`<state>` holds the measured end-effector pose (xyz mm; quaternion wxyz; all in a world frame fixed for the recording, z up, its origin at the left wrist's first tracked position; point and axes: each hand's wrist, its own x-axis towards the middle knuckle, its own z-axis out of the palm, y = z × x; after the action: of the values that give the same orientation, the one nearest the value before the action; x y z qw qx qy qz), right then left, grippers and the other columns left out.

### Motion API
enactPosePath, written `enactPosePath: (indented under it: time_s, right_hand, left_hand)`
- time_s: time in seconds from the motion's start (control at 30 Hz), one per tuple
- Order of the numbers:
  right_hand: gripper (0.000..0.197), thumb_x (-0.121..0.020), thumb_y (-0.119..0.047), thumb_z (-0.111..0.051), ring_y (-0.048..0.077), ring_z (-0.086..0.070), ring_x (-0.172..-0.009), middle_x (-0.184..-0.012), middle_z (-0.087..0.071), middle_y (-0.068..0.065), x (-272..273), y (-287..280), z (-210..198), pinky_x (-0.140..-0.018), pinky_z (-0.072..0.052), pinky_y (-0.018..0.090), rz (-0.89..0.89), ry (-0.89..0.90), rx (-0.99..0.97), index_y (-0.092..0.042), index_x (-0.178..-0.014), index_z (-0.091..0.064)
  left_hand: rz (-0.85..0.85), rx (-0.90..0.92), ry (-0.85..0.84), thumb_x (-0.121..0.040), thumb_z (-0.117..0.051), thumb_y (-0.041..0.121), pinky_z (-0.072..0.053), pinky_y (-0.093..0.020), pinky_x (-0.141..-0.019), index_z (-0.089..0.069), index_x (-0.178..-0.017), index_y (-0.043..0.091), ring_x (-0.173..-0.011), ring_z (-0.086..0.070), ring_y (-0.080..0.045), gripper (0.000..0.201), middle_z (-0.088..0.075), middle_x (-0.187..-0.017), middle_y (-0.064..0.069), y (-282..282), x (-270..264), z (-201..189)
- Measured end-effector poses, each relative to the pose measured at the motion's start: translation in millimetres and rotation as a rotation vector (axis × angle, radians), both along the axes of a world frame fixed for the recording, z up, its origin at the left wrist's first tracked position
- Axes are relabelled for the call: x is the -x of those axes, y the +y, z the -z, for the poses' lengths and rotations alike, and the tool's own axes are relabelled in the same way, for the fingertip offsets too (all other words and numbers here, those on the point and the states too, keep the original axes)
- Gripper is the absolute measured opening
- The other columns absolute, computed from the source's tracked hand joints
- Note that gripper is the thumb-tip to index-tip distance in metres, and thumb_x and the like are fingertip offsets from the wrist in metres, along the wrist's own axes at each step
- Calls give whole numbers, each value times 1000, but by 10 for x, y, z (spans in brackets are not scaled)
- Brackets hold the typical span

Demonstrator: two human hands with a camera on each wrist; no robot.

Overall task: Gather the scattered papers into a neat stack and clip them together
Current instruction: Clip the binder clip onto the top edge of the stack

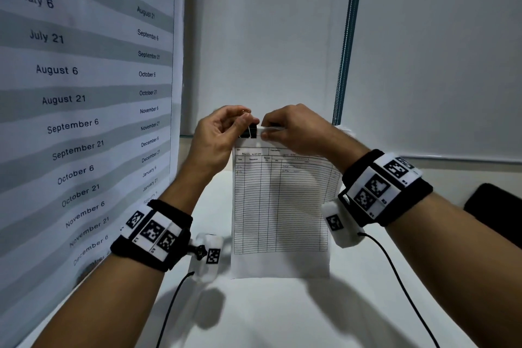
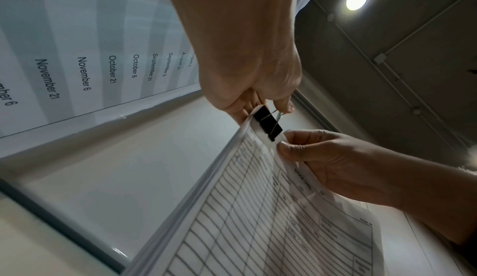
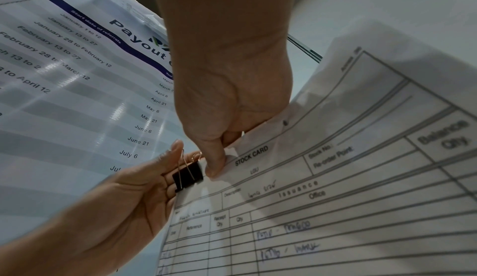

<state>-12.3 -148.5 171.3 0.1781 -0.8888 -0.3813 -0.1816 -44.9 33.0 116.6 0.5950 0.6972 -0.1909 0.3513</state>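
A stack of ruled stock-card papers hangs upright above the white table. A black binder clip sits on the stack's top edge near its left corner. My left hand pinches the clip's wire handles between thumb and fingers. Just right of the clip, my right hand pinches the top edge of the papers, thumb on the front sheet.
A large date poster covers the wall at left. White partition panels stand behind. A dark flat object lies at the table's right edge. Cables trail from both wristbands over the table.
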Motion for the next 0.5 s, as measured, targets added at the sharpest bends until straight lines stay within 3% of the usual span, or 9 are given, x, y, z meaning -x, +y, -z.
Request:
enactPosePath:
  time_s: [0.17,0.3,0.37,0.43,0.5]
  right_hand:
    - [15,-97,-31,-62,13,-62,-75,-83,-69,-2,-27,10,38,-64,-45,29,3,6,-11,-19,-94,-70]
    - [17,-97,-32,-62,14,-61,-75,-82,-69,-1,-54,22,20,-66,-46,31,0,-5,7,-17,-91,-69]
    - [17,-97,-31,-63,11,-58,-71,-79,-67,-4,-66,18,10,-63,-43,30,4,-4,3,-18,-89,-69]
    - [16,-97,-31,-62,10,-57,-70,-78,-66,-5,-74,-7,6,-61,-42,29,13,-5,-7,-19,-88,-69]
    - [17,-97,-33,-62,10,-59,-72,-80,-67,-5,-77,-41,13,-61,-43,29,16,-6,-11,-20,-89,-69]
  left_hand:
    - [12,-60,59,-100,-59,26,-53,-36,-105,-61,-127,9,-116,-69,-14,32,-74,-118,-4,20,-6,16]
    - [-12,-89,60,-101,-56,40,-46,-41,-113,-51,-142,29,-129,-58,-13,43,-62,-138,3,37,-13,-21]
    - [24,-136,96,-92,-66,44,-43,-44,-115,-42,-147,38,-135,-52,-13,61,-54,-146,3,105,-15,-33]
    - [32,-304,184,-87,-77,35,-38,-46,-117,-25,-154,44,-144,-40,-14,85,-40,-158,2,193,-2,-8]
    - [-117,-528,240,-84,-80,30,-32,-49,-121,-9,-156,47,-150,-28,-15,104,-26,-165,3,256,-6,69]
